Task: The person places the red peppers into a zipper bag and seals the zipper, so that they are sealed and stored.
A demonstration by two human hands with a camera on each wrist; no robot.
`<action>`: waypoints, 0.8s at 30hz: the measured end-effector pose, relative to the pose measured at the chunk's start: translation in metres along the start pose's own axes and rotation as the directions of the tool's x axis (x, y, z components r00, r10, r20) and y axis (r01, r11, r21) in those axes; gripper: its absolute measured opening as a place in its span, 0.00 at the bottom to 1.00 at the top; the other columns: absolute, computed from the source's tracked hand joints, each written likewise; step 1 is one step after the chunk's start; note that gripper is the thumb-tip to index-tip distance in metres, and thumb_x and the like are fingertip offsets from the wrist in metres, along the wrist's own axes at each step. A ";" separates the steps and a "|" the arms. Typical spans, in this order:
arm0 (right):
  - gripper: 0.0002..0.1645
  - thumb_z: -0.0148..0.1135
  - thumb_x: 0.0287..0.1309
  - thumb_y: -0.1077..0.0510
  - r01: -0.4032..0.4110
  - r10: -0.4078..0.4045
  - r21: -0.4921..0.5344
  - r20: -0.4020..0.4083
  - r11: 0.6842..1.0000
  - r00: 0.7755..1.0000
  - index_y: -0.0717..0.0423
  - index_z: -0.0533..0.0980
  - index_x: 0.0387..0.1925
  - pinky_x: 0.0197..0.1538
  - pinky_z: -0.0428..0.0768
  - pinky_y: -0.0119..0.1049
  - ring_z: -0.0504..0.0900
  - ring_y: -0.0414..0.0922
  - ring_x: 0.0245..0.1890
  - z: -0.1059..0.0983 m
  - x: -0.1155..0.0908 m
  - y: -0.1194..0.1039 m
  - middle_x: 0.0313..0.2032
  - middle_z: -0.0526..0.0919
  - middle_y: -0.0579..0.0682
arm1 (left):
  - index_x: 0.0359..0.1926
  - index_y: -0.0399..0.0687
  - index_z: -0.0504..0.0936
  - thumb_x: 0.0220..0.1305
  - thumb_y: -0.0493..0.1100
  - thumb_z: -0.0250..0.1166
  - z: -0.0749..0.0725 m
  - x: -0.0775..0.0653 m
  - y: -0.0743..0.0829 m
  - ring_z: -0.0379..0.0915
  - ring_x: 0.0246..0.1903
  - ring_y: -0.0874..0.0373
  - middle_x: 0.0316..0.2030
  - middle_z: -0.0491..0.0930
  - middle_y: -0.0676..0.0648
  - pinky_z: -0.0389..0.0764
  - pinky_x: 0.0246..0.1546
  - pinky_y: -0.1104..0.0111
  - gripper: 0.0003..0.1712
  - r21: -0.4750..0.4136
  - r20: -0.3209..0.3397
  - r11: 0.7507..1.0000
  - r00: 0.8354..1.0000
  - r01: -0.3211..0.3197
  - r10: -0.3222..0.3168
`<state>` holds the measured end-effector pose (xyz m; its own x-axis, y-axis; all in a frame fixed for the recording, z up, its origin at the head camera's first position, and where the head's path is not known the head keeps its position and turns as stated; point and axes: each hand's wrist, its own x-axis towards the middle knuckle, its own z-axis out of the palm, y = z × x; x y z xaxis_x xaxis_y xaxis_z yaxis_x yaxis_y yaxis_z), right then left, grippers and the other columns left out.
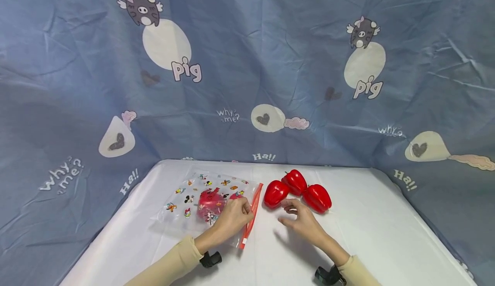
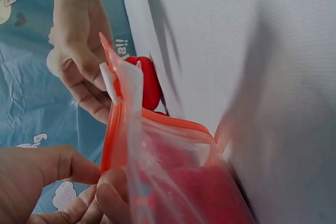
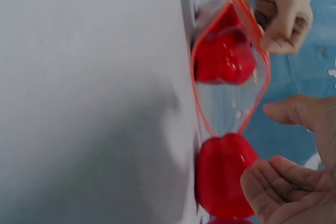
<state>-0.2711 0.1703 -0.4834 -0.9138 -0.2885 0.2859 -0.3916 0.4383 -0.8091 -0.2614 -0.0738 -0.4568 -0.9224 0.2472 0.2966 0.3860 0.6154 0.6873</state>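
A clear zip bag (image 1: 175, 223) with cartoon prints and a red zip edge (image 1: 255, 204) lies on the left of the table. My left hand (image 1: 233, 215) pinches the upper lip of its mouth, which gapes toward the right. Inside the bag are red bell peppers (image 3: 223, 59), seen through the opening. Just outside the mouth lie three more: a near-left pepper (image 1: 276, 194), a back pepper (image 1: 295, 182) and a right pepper (image 1: 318, 198). My right hand (image 1: 303, 223) holds nothing; its fingers are parted and loosely bent, right beside the near-left pepper.
The white table (image 1: 371, 234) extends to the right of the peppers and toward the front. A blue printed cloth (image 1: 232, 84) hangs behind the table and along its sides. Black wrist camera mounts (image 1: 328, 275) sit under both wrists. A white slider (image 2: 110, 83) sits on the zip.
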 end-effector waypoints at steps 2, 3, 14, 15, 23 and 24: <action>0.27 0.72 0.47 0.64 -0.017 0.017 -0.006 -0.011 1.000 1.000 0.63 0.74 0.51 0.56 0.77 0.43 0.79 0.57 0.49 -0.004 0.002 0.001 0.48 0.80 0.58 | 0.21 0.46 0.75 0.47 0.33 0.62 0.000 0.000 0.000 0.64 0.16 0.69 0.15 0.72 0.55 0.65 0.16 0.76 0.06 -0.002 0.003 1.000 1.000 0.006 -0.006; 0.28 0.72 0.47 0.63 -0.024 0.024 -0.009 -0.016 1.000 1.000 0.63 0.73 0.51 0.56 0.77 0.44 0.78 0.57 0.50 -0.006 0.003 0.001 0.48 0.80 0.59 | 0.21 0.46 0.75 0.47 0.33 0.62 0.000 0.000 0.000 0.63 0.16 0.69 0.15 0.71 0.55 0.65 0.16 0.77 0.06 -0.003 0.004 1.000 1.000 0.008 -0.008; 0.29 0.72 0.47 0.60 -0.024 0.017 -0.096 -0.071 0.995 0.997 0.62 0.73 0.52 0.55 0.78 0.46 0.80 0.54 0.50 -0.026 0.010 0.005 0.48 0.81 0.56 | 0.20 0.46 0.75 0.46 0.32 0.61 -0.002 0.000 0.001 0.63 0.16 0.69 0.15 0.71 0.55 0.65 0.16 0.77 0.05 -0.004 0.004 1.000 1.000 0.008 -0.008; 0.29 0.72 0.48 0.60 -0.027 0.020 -0.092 -0.076 0.995 0.997 0.62 0.73 0.53 0.55 0.77 0.46 0.80 0.55 0.50 -0.028 0.010 0.005 0.49 0.80 0.56 | 0.20 0.46 0.75 0.46 0.33 0.61 -0.002 0.000 0.001 0.63 0.16 0.69 0.15 0.71 0.56 0.65 0.16 0.77 0.05 -0.002 0.004 1.000 1.000 0.008 -0.008; 0.31 0.72 0.48 0.62 -0.087 0.082 -0.047 -0.106 0.995 0.991 0.65 0.71 0.54 0.55 0.77 0.51 0.78 0.58 0.52 -0.042 0.012 0.006 0.52 0.78 0.60 | 0.20 0.47 0.75 0.45 0.33 0.61 -0.001 0.001 0.001 0.63 0.17 0.69 0.15 0.71 0.56 0.66 0.18 0.76 0.05 0.018 -0.009 1.000 1.000 0.004 -0.004; 0.31 0.71 0.48 0.62 -0.089 0.083 -0.056 -0.111 0.994 0.990 0.65 0.71 0.54 0.55 0.77 0.51 0.78 0.58 0.52 -0.044 0.013 0.007 0.52 0.77 0.60 | 0.19 0.47 0.75 0.45 0.33 0.61 -0.001 0.001 0.001 0.63 0.17 0.69 0.15 0.71 0.56 0.66 0.17 0.76 0.05 0.018 -0.009 1.000 1.000 0.003 -0.003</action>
<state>-0.2904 0.2068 -0.4626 -0.9494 -0.1554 0.2731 -0.3138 0.5094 -0.8012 -0.2616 -0.0738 -0.4558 -0.9235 0.2386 0.3005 0.3827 0.6298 0.6760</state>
